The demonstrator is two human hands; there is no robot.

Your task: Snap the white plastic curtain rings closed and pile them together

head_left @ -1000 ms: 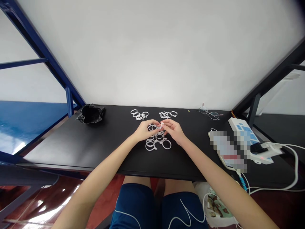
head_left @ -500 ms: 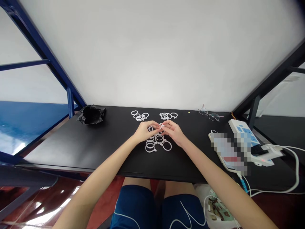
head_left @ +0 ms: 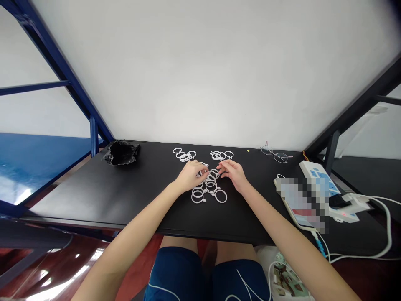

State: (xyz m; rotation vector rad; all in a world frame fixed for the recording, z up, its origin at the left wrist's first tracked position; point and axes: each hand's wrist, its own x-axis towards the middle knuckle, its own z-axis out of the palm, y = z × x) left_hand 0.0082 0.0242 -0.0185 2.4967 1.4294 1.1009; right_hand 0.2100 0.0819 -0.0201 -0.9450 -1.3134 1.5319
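Observation:
A loose pile of white plastic rings (head_left: pixel 211 187) lies on the black table in front of me, several of them overlapping. My left hand (head_left: pixel 191 175) is at the pile's left side, its fingers curled round a white ring that they partly hide. On the pile's right, my right hand (head_left: pixel 232 173) hovers with fingers bent and a little apart, and I see nothing between them. Two smaller groups of like rings lie farther back: a left group (head_left: pixel 184 157) and a right group (head_left: pixel 217 155).
A crumpled black bag (head_left: pixel 121 154) stands open at the back left. Glasses (head_left: pixel 275 154) lie at the back right. Nearer on the right are a phone (head_left: pixel 300 205), a white power strip (head_left: pixel 319 175) and cables (head_left: pixel 388 221). Metal frame bars (head_left: pixel 75 100) border the table.
My hands, together at a small white piece before, have drawn apart. The left has come down to the pile's left side, and the right has moved slightly right, away from it.

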